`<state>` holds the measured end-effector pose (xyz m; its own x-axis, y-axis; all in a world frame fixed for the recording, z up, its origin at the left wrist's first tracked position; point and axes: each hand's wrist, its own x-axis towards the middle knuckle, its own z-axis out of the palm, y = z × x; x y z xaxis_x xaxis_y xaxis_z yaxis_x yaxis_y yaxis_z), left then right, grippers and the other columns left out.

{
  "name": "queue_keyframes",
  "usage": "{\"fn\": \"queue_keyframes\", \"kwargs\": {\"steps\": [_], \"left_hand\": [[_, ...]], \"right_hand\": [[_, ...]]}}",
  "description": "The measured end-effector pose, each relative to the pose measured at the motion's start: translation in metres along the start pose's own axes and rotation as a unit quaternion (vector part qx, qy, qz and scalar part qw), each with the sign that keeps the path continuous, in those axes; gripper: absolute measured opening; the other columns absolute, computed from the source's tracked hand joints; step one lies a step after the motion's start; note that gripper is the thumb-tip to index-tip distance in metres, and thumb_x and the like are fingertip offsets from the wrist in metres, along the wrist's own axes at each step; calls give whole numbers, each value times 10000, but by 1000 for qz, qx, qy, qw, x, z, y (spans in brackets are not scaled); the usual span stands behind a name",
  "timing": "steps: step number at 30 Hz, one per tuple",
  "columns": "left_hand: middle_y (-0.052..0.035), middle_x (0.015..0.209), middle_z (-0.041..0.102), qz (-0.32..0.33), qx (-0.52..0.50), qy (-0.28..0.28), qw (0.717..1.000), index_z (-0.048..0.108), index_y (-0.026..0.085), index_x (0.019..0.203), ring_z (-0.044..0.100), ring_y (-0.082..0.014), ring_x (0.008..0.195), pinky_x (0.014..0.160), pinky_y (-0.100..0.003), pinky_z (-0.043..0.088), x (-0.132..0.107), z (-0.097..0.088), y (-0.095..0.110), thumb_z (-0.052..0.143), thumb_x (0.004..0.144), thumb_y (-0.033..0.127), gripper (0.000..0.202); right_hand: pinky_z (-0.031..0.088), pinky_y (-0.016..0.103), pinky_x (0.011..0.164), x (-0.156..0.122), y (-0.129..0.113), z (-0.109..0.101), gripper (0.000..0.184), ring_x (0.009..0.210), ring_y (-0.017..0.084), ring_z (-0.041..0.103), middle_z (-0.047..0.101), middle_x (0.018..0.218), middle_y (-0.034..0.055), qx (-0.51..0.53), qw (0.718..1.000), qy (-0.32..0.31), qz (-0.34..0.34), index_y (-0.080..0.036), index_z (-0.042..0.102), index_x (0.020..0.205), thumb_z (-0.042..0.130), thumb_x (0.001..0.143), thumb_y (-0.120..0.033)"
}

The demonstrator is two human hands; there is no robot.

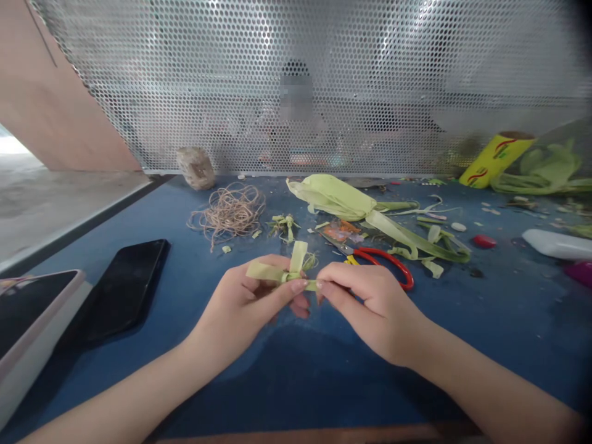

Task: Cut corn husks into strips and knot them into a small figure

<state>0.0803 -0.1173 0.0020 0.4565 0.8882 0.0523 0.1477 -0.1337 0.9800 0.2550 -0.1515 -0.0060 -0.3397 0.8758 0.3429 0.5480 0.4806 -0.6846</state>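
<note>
Between my hands is a small knotted piece of pale green leaf strips [296,268], with flat ends sticking up and out to the left. My left hand [259,290] is closed on it, thumb over the knot. The thumb and index finger of my right hand [370,302] pinch the short strip end on its right. Just beyond my right hand lie red-handled scissors [388,262], partly hidden by it. A similar small knotted green piece [284,227] rests on the table farther off, beside a loose heap of brown twine [231,213].
On the blue table [222,382] lie a black phone [124,283] and a pink-edged device [37,314] at left. Toward the back are a twine-like roll [196,168], a bundled green husk [342,197] and a yellow tube [497,159]. A perforated metal screen [185,80] stands behind; a person sits beyond it.
</note>
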Motion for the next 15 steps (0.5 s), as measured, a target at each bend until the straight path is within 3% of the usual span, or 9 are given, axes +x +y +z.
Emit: {"fn": "queue_keyframes", "kwargs": {"steps": [7,10,12,15], "left_hand": [[43,542,592,2,26,-18,1000,575,183,767,518,-95,510,482,-193,392,-1,-6,-1,569,808,305,129],[42,575,566,-24,23,-58,998,552,182,793,474,-91,530,495,-196,378,-1,-6,-2,519,839,346,173],[53,578,515,-46,15,-70,996,541,182,853,438,-82,531,505,-186,370,-2,-4,-2,463,870,356,191],[64,587,446,-55,-1,-35,998,500,206,1013,412,-83,544,524,-178,375,-5,0,-2,374,903,382,243]], "right_hand": [[345,193,493,2,-1,-11,235,465,73,433,437,488,-62,20,998,12,51,-187,528,656,438,873,-198],[423,224,647,3,3,-10,67,710,122,551,590,759,1,16,999,24,38,-193,551,823,496,841,-227],[421,291,820,3,6,-8,249,964,180,532,575,1051,70,6,999,36,20,-186,516,1037,554,806,-270],[296,419,985,2,7,-7,327,1154,254,424,509,1222,98,-52,997,54,3,-195,532,1087,586,767,-236]]}}
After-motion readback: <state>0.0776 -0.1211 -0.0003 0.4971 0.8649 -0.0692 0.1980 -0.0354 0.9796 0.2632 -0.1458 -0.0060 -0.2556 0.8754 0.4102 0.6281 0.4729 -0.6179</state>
